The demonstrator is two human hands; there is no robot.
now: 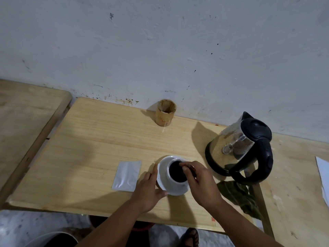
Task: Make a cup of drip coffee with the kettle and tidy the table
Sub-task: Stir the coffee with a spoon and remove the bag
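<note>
Right hand (201, 182) over cup (176, 172), thumb and forefinger pinched on something small and dark at rim; what it is, cannot tell. Left hand (149, 189) open, fingers against left edge of saucer (162, 172), thumb at near rim. Cup white, filled with black coffee, centred on white saucer. Steel kettle (240, 148) with black handle just right of right hand. Silver sachet (127, 175) flat, left of left hand.

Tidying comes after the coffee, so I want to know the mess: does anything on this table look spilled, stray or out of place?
Yes. A pale streak runs across the table from the foot of the bamboo cup by the wall. A silver sachet lies loose left of the saucer, and a green cloth hangs over the front edge beneath the kettle.
</note>
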